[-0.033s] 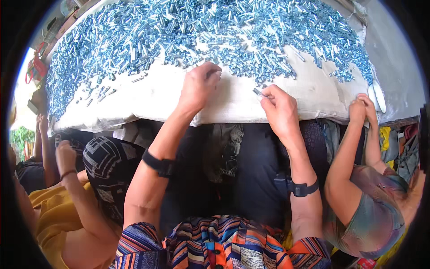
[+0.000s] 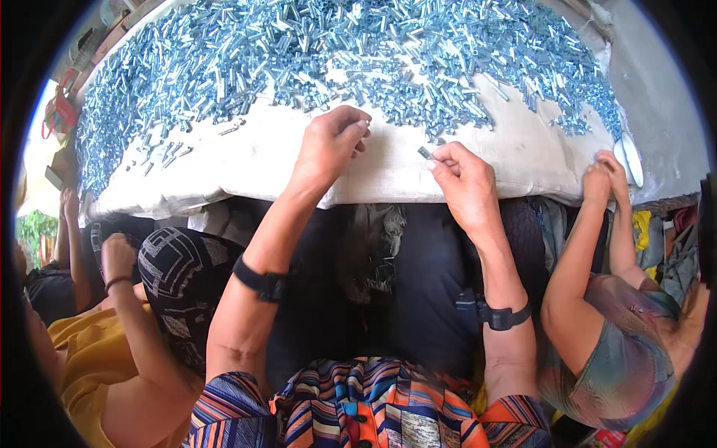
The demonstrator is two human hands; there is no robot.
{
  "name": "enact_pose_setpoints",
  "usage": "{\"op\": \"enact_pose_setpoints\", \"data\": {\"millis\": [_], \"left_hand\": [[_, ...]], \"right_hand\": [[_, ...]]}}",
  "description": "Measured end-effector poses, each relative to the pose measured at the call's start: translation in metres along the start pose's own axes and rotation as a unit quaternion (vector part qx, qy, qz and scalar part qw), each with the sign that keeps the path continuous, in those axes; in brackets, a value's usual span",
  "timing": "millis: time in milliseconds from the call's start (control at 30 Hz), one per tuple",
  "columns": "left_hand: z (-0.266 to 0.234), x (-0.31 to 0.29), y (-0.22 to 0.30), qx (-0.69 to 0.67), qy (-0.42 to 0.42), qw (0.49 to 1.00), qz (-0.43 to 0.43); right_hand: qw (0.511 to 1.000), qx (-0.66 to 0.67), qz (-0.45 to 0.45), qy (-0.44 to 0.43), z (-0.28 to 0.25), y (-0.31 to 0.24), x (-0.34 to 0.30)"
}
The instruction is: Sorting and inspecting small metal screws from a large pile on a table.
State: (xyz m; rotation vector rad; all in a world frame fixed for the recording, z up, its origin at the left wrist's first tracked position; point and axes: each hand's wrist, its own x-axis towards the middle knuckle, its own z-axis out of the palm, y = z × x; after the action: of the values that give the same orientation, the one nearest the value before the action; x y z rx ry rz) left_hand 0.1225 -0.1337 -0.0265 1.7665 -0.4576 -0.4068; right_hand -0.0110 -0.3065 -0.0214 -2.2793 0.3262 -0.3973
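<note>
Between the thumb and fingers of my right hand [image 2: 464,175] is a small shiny metal tube [image 2: 425,152], its end sticking out to the left. My left hand [image 2: 334,142] is closed in a pinch above the white cloth [image 2: 261,153], just in front of the heap. A tiny dark bit shows at its fingertips, too small to name. A broad heap of short bluish metal tubes [image 2: 299,45] spreads over the far part of the cloth. A few loose tubes [image 2: 175,153] lie nearer, to the left of my left hand.
At the left, a person in a yellow top [image 2: 97,366] sits with a raised hand [image 2: 118,257]. Another person's hands [image 2: 603,179] are at the cloth's right edge, beside a white oval object [image 2: 633,160]. A red item [image 2: 58,116] hangs at the far left.
My left-hand fingers have shifted slightly, with the thumb now pressed to the fingertips. The tube in my right hand has tilted a little. The left neighbour's raised hand has moved right.
</note>
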Motion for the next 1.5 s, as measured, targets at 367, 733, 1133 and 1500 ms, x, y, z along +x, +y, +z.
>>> {"op": "enact_pose_setpoints", "data": {"millis": [367,733,1133,1500], "left_hand": [[0.0,-0.094,0.007,-0.299,-0.097,0.948,-0.054],[-0.01,-0.117,-0.008,-0.3,-0.095,0.948,-0.052],[-0.004,-0.126,-0.003,-0.361,-0.107,0.925,-0.057],[-0.004,-0.124,-0.004,-0.348,-0.105,0.93,-0.06]], "right_hand": [[0.939,0.319,0.044,-0.122,0.021,-0.044,-0.054],[0.976,0.147,0.005,-0.159,0.033,-0.058,-0.074],[0.767,0.62,0.134,-0.09,0.039,-0.047,-0.073],[0.79,0.601,0.091,-0.08,0.041,-0.04,-0.077]]}}
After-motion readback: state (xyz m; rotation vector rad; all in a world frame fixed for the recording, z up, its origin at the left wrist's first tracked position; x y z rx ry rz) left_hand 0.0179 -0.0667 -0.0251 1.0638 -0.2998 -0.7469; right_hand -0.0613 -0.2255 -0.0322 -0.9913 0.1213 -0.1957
